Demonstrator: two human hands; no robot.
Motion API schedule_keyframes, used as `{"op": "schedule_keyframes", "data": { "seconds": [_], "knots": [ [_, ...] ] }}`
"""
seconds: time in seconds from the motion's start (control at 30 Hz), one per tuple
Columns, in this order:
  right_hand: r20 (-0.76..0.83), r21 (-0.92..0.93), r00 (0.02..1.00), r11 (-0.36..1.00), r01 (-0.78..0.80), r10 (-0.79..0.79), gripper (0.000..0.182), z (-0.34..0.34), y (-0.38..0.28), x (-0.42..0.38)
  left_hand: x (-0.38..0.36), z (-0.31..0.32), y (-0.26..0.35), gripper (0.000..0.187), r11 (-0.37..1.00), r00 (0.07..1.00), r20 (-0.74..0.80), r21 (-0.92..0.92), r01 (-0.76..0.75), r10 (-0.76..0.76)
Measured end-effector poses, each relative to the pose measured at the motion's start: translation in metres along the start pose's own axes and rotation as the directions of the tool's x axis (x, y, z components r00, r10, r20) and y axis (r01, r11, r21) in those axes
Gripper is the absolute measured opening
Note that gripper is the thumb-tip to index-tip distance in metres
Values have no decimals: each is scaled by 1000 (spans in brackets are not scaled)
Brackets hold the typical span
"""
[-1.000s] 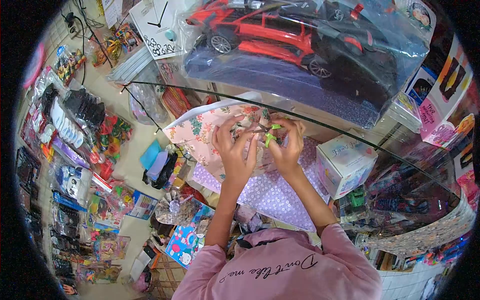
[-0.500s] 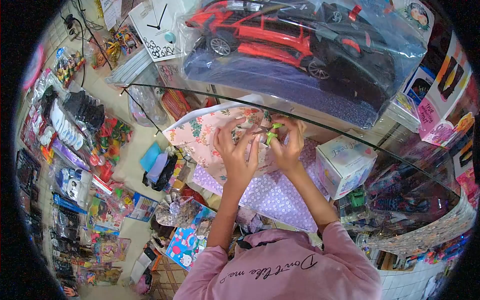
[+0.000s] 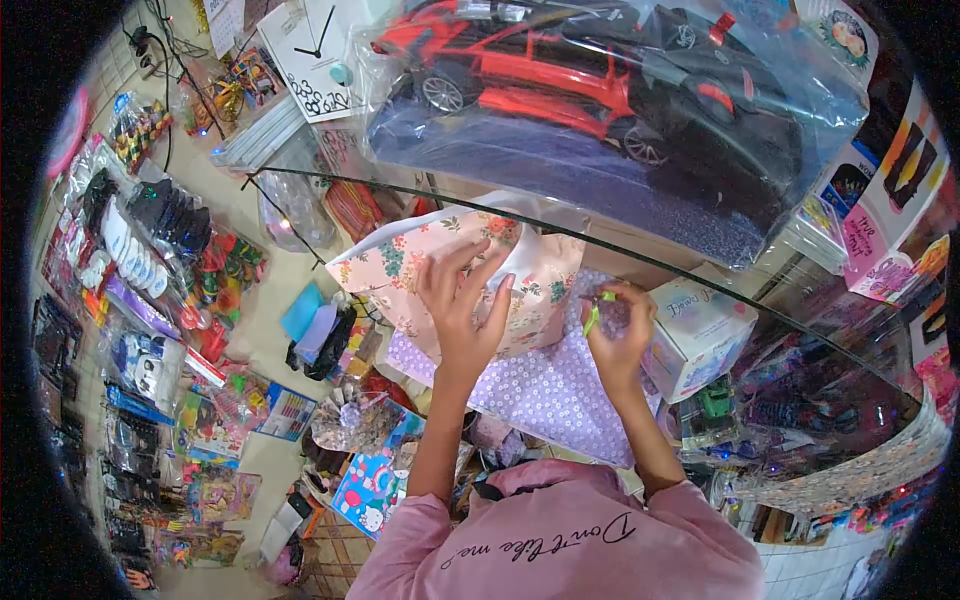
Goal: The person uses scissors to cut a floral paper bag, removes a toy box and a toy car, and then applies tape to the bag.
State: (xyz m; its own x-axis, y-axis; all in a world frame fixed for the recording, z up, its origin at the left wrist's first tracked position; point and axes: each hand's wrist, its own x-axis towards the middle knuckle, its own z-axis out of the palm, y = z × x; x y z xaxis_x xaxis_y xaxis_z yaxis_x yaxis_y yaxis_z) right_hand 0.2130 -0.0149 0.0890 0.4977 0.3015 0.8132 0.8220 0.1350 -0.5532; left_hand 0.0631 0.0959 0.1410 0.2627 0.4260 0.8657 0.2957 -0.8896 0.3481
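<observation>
My left hand [image 3: 462, 305] lies with its fingers spread on pink floral paper [image 3: 400, 262]. To its right, my right hand [image 3: 618, 325] is closed around small green-handled scissors [image 3: 592, 318], whose blades I cannot make out. The pink paper has a folded, raised white edge near the glass. Beneath it and towards me lies purple paper with small white flowers [image 3: 545, 395]. A white printed box [image 3: 700, 335] stands just right of my right hand.
A glass edge [image 3: 520, 217] crosses above the papers, with a large bagged red and black toy car [image 3: 560, 90] beyond it. A white clock [image 3: 312, 60] is at the upper left. Packaged goods [image 3: 135, 250] crowd the left side.
My right hand has moved right with the scissors, away from my left hand and the pink paper. My left hand now rests flatter, and the paper's right part has opened out.
</observation>
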Motion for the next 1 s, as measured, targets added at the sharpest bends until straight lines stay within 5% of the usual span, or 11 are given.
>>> {"op": "schedule_keyframes", "data": {
  "seconds": [0.13, 0.27, 0.37, 0.53, 0.63, 0.73, 0.87, 1.0],
  "knots": [
    [245, -134, 952, 979, -153, 182, 36, -10, 27, -38, -3, 2, -7, 22, 998, 997, 45, -4, -66, 66],
    [287, -223, 927, 958, -182, 243, 30, -13, 52, -68, -4, 0, -7, 23, 988, 989, 75, -95, -122, 129],
    [492, -428, 756, 876, -221, 431, 30, -14, 68, -76, -6, -9, -2, 27, 969, 978, 139, -215, -121, 153],
    [462, -261, 814, 931, -256, 353, 40, -6, 80, -84, -16, -16, 0, 34, 932, 967, 236, -361, 1, 91],
    [437, -191, 848, 952, -238, 299, 51, -5, 72, -80, -19, -20, -3, 35, 923, 954, 289, -340, 180, -79],
    [514, -311, 788, 930, -198, 339, 57, -13, 65, -78, -13, -17, -2, 31, 946, 982, 186, -324, 31, 31],
    [598, -361, 722, 921, -145, 348, 60, -17, 80, -88, -12, -16, 0, 28, 934, 980, 197, -351, 60, 11],
    [626, -77, 737, 961, -266, 254, 61, -21, 82, -90, -14, -16, -2, 26, 905, 973, 222, -399, 146, -59]
  ]
}}
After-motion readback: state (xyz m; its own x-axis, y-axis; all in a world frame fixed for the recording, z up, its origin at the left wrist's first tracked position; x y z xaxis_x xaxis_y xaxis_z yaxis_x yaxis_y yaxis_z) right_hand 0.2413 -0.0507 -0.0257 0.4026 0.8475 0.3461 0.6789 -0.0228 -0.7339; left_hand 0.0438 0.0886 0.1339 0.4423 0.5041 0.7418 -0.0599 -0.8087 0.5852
